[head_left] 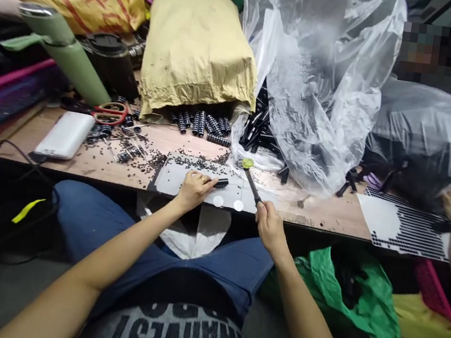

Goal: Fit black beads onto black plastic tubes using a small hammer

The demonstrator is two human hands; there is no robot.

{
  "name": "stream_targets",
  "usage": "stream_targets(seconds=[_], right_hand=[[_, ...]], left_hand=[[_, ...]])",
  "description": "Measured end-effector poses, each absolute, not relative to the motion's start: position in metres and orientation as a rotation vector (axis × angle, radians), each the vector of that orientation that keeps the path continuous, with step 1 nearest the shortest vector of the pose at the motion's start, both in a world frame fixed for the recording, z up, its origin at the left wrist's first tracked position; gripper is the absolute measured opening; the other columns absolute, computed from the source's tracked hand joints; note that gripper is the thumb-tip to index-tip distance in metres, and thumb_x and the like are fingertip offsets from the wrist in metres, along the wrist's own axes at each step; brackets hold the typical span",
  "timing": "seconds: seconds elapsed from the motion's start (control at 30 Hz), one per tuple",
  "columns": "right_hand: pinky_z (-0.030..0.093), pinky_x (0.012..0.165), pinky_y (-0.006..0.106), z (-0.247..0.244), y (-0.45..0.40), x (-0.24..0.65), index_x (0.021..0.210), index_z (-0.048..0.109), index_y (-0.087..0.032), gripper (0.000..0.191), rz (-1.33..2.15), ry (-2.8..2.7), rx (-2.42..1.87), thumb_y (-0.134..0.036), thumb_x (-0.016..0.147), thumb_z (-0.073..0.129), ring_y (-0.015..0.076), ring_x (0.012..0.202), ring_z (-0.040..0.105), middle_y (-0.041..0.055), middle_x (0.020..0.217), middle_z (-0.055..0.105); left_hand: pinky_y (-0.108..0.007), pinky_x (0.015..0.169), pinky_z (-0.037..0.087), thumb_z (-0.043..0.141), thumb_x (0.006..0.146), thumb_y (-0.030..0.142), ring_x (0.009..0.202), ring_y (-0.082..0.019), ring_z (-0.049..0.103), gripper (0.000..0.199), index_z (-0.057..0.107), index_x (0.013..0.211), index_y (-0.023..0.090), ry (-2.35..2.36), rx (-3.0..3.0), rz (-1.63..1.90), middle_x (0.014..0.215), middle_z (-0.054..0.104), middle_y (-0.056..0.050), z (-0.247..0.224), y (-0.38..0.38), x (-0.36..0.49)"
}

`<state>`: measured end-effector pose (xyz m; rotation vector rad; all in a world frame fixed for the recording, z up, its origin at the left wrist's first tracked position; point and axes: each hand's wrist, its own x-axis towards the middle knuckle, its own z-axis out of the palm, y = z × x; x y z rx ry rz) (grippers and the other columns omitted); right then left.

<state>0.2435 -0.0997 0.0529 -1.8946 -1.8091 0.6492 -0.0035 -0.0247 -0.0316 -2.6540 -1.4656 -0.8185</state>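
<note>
We are seeing a left hand pinching a short black tube over a pale mat. The tube is pointing toward three o'clock, its visible end looking dark, smooth and plain. At four o'clock from it, a right hand is grasping a tool, whose yellow-green head is hanging at one o'clock. Small dark pieces are lying scattered toward ten. We are judging the work partway: pale-flecked cylinders, seemingly finished, are resting at eleven o'clock, while plain black tubes, apparently untouched, are waiting at one, beyond the tool.
</note>
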Motion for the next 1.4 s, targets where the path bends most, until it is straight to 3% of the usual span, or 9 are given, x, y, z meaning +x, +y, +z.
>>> stream_targets(seconds=[0.27, 0.4, 0.53, 0.7, 0.9, 1.0, 1.13, 1.27, 1.4], right_hand=[[0.031, 0.054, 0.025, 0.044, -0.118, 0.226, 0.089, 0.051, -0.021, 0.035, 0.635, -1.961, -2.069, -0.043, 0.099, 0.025, 0.0177, 0.053, 0.054, -0.0002, 0.059, 0.053], [0.036, 0.055, 0.024, 0.070, -0.119, 0.211, 0.096, 0.051, -0.021, 0.037, 0.668, -1.856, -1.818, -0.048, 0.098, 0.026, 0.0157, 0.053, 0.054, -0.0010, 0.062, 0.055], [0.038, 0.056, 0.024, 0.072, -0.124, 0.188, 0.104, 0.052, -0.019, 0.040, 0.622, -1.928, -1.721, -0.046, 0.099, 0.023, 0.0162, 0.057, 0.058, 0.0026, 0.069, 0.061], [0.034, 0.055, 0.025, 0.053, -0.123, 0.176, 0.092, 0.055, -0.021, 0.037, 0.724, -2.265, -1.904, -0.041, 0.100, 0.026, 0.0202, 0.062, 0.063, 0.0047, 0.071, 0.065], [0.033, 0.057, 0.025, 0.059, -0.106, 0.217, 0.096, 0.054, -0.021, 0.041, 0.500, -2.036, -2.119, -0.046, 0.100, 0.022, 0.0195, 0.062, 0.062, 0.0038, 0.071, 0.065], [0.032, 0.059, 0.027, 0.055, -0.088, 0.253, 0.098, 0.056, -0.021, 0.038, 0.251, -1.983, -2.349, -0.047, 0.099, 0.029, 0.0218, 0.067, 0.063, 0.0066, 0.077, 0.067], [0.036, 0.063, 0.030, 0.033, -0.067, 0.296, 0.101, 0.056, -0.019, 0.037, 0.084, -1.930, -2.475, -0.047, 0.098, 0.033, 0.0235, 0.074, 0.063, 0.0106, 0.088, 0.068], [0.041, 0.075, 0.035, 0.012, -0.050, 0.317, 0.101, 0.059, -0.015, 0.032, -0.087, -1.948, -2.320, -0.040, 0.096, 0.040, 0.0274, 0.093, 0.058, 0.0147, 0.099, 0.064], [0.041, 0.087, 0.038, 0.014, -0.022, 0.310, 0.103, 0.060, -0.015, 0.027, -0.106, -1.970, -1.982, -0.035, 0.095, 0.044, 0.0269, 0.100, 0.053, 0.0141, 0.105, 0.062]], left_hand=[[-0.055, 0.102, 0.029, 0.037, 0.097, 0.024, 0.103, -0.028, 0.060, 0.037, 0.057, 0.127, 0.017, -1.540, -2.665, -0.644, 0.111, 0.067, -0.015, -0.024, -0.034, 0.009], [-0.058, 0.113, 0.013, 0.038, 0.093, 0.046, 0.138, -0.036, 0.032, 0.066, 0.039, 0.140, 0.000, -1.602, -2.667, -0.525, 0.142, 0.043, -0.027, -0.018, -0.050, 0.040], [-0.054, 0.114, 0.015, 0.039, 0.087, 0.055, 0.143, -0.039, 0.017, 0.086, 0.025, 0.143, -0.009, -1.600, -2.717, -0.499, 0.149, 0.029, -0.031, -0.028, -0.058, 0.053], [-0.056, 0.111, 0.022, 0.040, 0.086, 0.037, 0.139, -0.038, 0.030, 0.074, 0.022, 0.145, -0.002, -1.503, -2.770, -0.687, 0.146, 0.035, -0.028, -0.043, -0.050, 0.047], [-0.042, 0.088, 0.047, 0.038, 0.089, 0.010, 0.105, -0.027, 0.058, 0.041, 0.052, 0.127, 0.010, -1.719, -2.712, -0.724, 0.111, 0.062, -0.017, -0.020, -0.038, 0.039], [-0.036, 0.081, 0.050, 0.041, 0.088, 0.006, 0.094, -0.023, 0.058, 0.040, 0.055, 0.124, 0.016, -1.649, -2.823, -0.713, 0.102, 0.063, -0.012, -0.009, -0.062, 0.032], [-0.035, 0.081, 0.051, 0.051, 0.091, 0.023, 0.095, -0.024, 0.057, 0.034, 0.056, 0.123, 0.015, -1.559, -2.951, -0.771, 0.105, 0.062, -0.013, 0.000, -0.066, 0.015], [-0.041, 0.084, 0.049, 0.042, 0.094, 0.025, 0.104, -0.028, 0.055, 0.040, 0.052, 0.130, 0.009, -1.768, -2.646, -0.870, 0.113, 0.061, -0.019, 0.013, 0.021, -0.002], [-0.045, 0.088, 0.044, 0.038, 0.088, 0.008, 0.110, -0.030, 0.052, 0.044, 0.052, 0.129, 0.012, -1.698, -2.609, -0.565, 0.118, 0.061, -0.019, 0.011, 0.110, -0.009]])
